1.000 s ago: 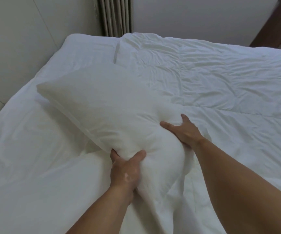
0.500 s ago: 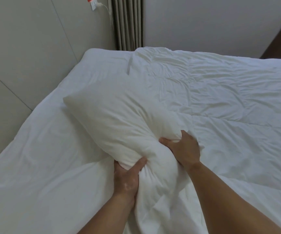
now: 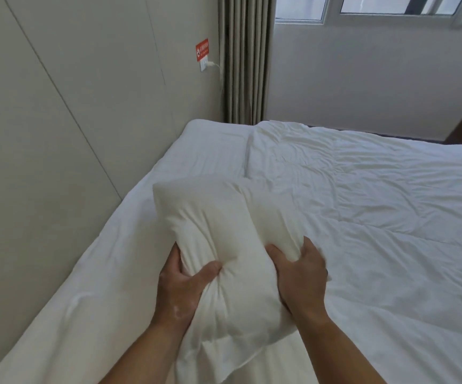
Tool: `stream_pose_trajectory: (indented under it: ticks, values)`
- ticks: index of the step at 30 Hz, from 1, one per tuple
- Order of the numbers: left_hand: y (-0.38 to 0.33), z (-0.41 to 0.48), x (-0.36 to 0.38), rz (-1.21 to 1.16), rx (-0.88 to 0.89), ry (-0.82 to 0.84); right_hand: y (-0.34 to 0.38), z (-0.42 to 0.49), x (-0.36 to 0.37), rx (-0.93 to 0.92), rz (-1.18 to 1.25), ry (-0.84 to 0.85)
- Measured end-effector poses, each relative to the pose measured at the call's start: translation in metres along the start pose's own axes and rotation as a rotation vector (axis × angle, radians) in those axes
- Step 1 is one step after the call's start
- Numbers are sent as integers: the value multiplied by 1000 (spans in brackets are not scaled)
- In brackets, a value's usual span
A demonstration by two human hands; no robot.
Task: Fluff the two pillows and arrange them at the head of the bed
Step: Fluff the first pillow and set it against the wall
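Both hands clutch one white pillow (image 3: 224, 245) above the bed (image 3: 376, 245), near its wall-side edge. The left hand (image 3: 179, 289) has its fingers closed into the pillow's left side, thumb pressed into the fabric; the right hand (image 3: 301, 278) squeezes its right side. The pillow's far end points toward the curtain (image 3: 245, 59). A rumpled white duvet (image 3: 362, 189) lies beyond the pillow.
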State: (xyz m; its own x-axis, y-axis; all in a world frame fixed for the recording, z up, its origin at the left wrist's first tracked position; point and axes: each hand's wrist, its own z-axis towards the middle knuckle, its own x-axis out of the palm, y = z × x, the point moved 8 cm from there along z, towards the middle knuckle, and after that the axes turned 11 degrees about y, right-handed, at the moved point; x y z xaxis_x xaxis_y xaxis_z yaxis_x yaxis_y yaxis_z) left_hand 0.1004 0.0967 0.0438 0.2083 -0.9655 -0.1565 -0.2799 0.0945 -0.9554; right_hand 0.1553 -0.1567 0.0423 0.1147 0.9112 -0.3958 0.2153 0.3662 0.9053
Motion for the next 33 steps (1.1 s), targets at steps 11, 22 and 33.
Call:
stream_pose_trajectory:
  ticks: [11, 22, 33]
  values:
    - [-45, -68, -199, 264, 102, 92, 74, -164, 126, -34, 197, 108]
    - [-63, -101, -393, 650, 50, 240, 93, -307, 315, 70, 310, 369]
    - [12, -95, -509, 1004, -112, 191, 37, -394, 500, 465, 480, 881]
